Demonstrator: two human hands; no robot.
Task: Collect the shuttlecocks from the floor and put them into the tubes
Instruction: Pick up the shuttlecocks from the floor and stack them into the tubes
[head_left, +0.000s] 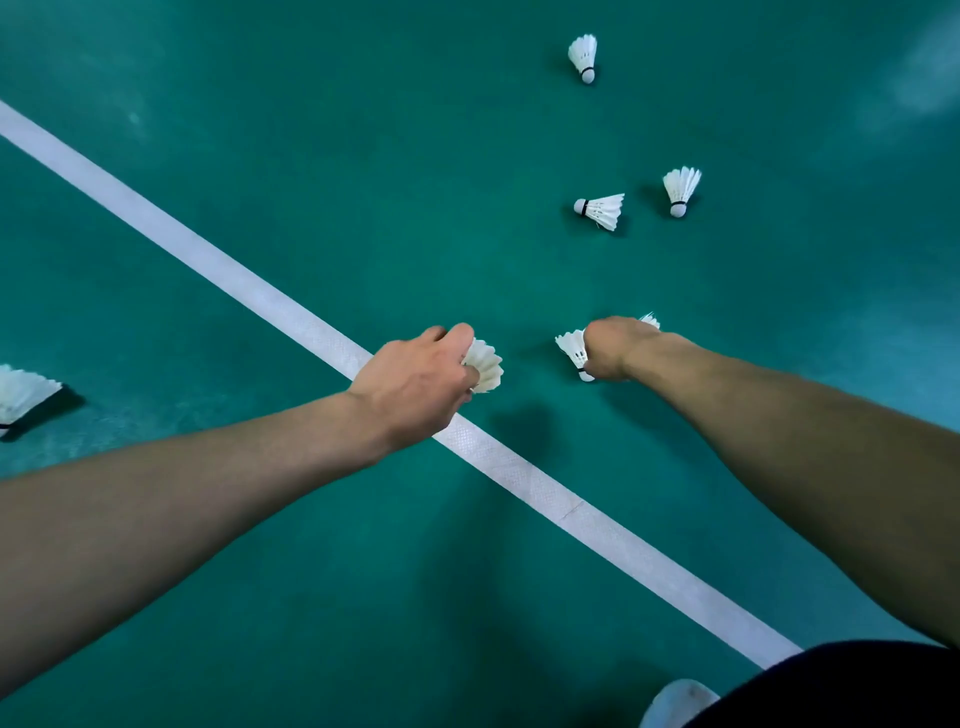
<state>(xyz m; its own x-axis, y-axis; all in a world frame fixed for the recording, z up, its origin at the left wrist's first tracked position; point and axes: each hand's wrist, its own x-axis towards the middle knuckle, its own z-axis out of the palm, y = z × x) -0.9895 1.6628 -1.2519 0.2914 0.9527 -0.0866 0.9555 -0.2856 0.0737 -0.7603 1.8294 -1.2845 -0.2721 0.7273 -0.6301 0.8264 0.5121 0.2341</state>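
At the 5 o'clock corner, nearest the viewer, a pale shoe tip (678, 701) pokes out beside dark clothing (852, 686). A green court floor (311, 597) fills the view, crossed by a white line (545, 493) running from 10 o'clock down to 5 o'clock.

Two bare forearms reach forward to the middle of the view. The left hand (415, 382), just left of centre and over the line, has its fingers curled around a white shuttlecock (484, 366); its feather skirt fans out toward 3 o'clock. The right hand (610, 348), just right of centre, is closed around a second held shuttlecock (573, 349), feathers toward 10 o'clock and cork downward. White feather tips (650, 319) also show behind this hand; what they belong to cannot be told.

At the 9 o'clock edge, a partly cropped shuttlecock (23, 395) lies on the floor.

Farther out toward 1 o'clock, a sideways shuttlecock (602, 210) lies with its cork pointing to 9 o'clock, and near it on the right a cork-down shuttlecock (680, 189) lies apart from it. Farthest, near 12 o'clock, a lone shuttlecock (584, 57) lies cork toward the viewer.
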